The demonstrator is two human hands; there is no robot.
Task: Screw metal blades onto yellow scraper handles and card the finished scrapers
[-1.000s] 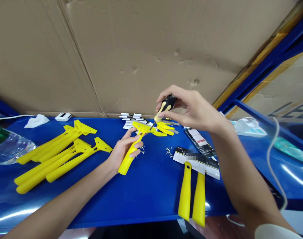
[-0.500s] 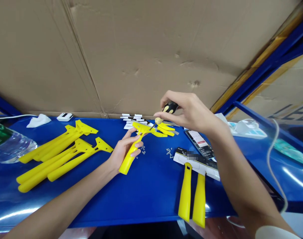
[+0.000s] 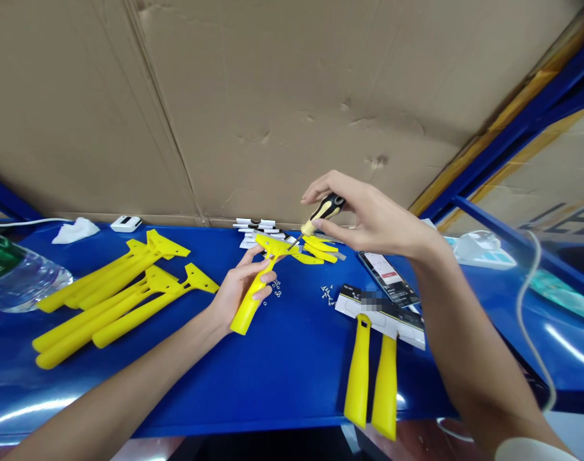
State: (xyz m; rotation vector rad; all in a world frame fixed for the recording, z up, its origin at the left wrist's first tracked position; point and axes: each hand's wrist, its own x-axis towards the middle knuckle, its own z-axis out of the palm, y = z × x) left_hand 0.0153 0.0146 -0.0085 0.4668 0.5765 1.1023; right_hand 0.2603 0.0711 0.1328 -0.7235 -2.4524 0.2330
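Note:
My left hand point(image 3: 241, 289) is wrapped round the handle of a yellow plastic scraper point(image 3: 248, 306), its wide head tilted up and away from me. My right hand point(image 3: 356, 208) holds a black and cream screwdriver point(image 3: 324, 210) between thumb and palm, the other fingers loosely raised. The screwdriver's shaft slants down to the right part of the scraper head; whether its tip sits in a screw is too small to tell. Small nuts point(image 3: 276, 289) lie by my left fingers, and short screws point(image 3: 327, 295) lie farther right. Yellow head pieces point(image 3: 321, 250) rest behind the scraper.
Several yellow scraper handles point(image 3: 143, 314) lie at the left, near a water bottle point(image 3: 23, 272). White packaged pieces point(image 3: 258, 232) stand against the cardboard wall point(image 3: 273, 115). At the right are a phone point(image 3: 388, 276), a printed box point(image 3: 381, 314), two yellow handles point(image 3: 358, 378) and a white cable point(image 3: 527, 307).
My right fingers have loosened and lifted off the screwdriver's handle, which now shows more of its length. My left hand and the scraper have stayed nearly still.

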